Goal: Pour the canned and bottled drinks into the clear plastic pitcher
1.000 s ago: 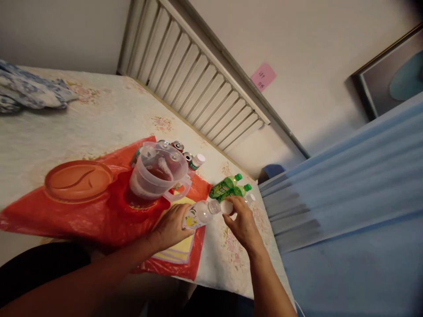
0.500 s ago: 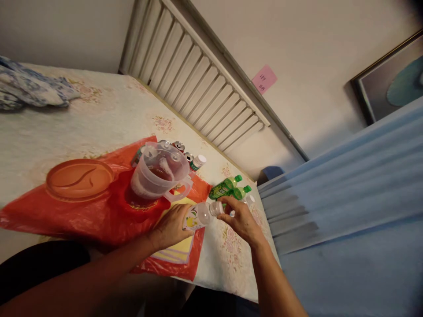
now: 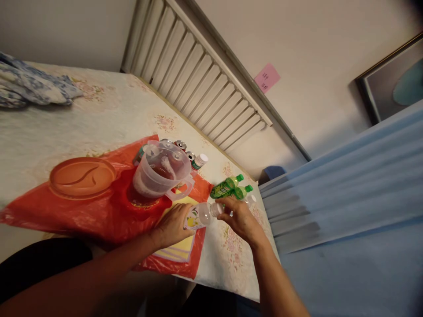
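My left hand (image 3: 175, 225) is wrapped round a clear plastic bottle (image 3: 203, 214) with a flowery, yellow-marked label. The bottle lies tilted with its neck toward the right. At that neck, the fingers of my right hand (image 3: 239, 220) pinch the white cap (image 3: 217, 209), which sits at the mouth; whether it is loose or screwed down I cannot tell. Just beyond my left hand stands a translucent pitcher (image 3: 161, 171) holding brown, foamy liquid. An orange round lid (image 3: 82, 178) lies to its left on a red plastic bag (image 3: 99, 222).
Several opened cans (image 3: 180, 145) and a white-capped bottle (image 3: 200, 161) stand behind the pitcher. Two green bottles (image 3: 226, 186) are near the right table edge. A patterned cloth (image 3: 33, 83) lies far left. A radiator (image 3: 194, 66) lines the wall; a blue curtain (image 3: 346, 198) hangs at right.
The view has shifted slightly. Both hands keep their hold on the bottle and its cap, with little visible movement.
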Demonstrator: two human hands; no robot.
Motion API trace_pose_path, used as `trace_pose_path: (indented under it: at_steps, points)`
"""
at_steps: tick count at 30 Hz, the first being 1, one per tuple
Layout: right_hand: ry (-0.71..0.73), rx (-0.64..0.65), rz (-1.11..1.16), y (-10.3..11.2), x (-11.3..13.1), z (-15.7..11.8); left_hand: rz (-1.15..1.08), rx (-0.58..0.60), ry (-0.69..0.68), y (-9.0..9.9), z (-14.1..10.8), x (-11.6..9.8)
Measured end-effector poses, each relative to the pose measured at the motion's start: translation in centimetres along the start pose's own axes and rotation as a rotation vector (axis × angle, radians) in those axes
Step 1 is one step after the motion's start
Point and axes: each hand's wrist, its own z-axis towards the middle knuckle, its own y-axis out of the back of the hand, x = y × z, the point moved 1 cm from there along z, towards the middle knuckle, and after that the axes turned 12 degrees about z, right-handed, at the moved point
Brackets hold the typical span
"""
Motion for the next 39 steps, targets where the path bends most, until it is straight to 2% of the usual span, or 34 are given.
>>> trace_pose_path:
  at_steps: [8, 21, 39]
  points:
    - [0.03, -0.012, -0.04, -0.67, -0.16, -0.27, 0.008, 0.014, -0.001, -0.11, -0.16, 0.33]
    - [0.093, 0.056, -0.064, 0.16, -0.64, -0.2, 0.001, 0.054, 0.009, -0.31, 0.1, 0.47]
    - [-0.032, 0.061, -0.101, 0.12, -0.36, 0.29, -0.015, 0.066, 0.015, -0.4, 0.12, 0.54]
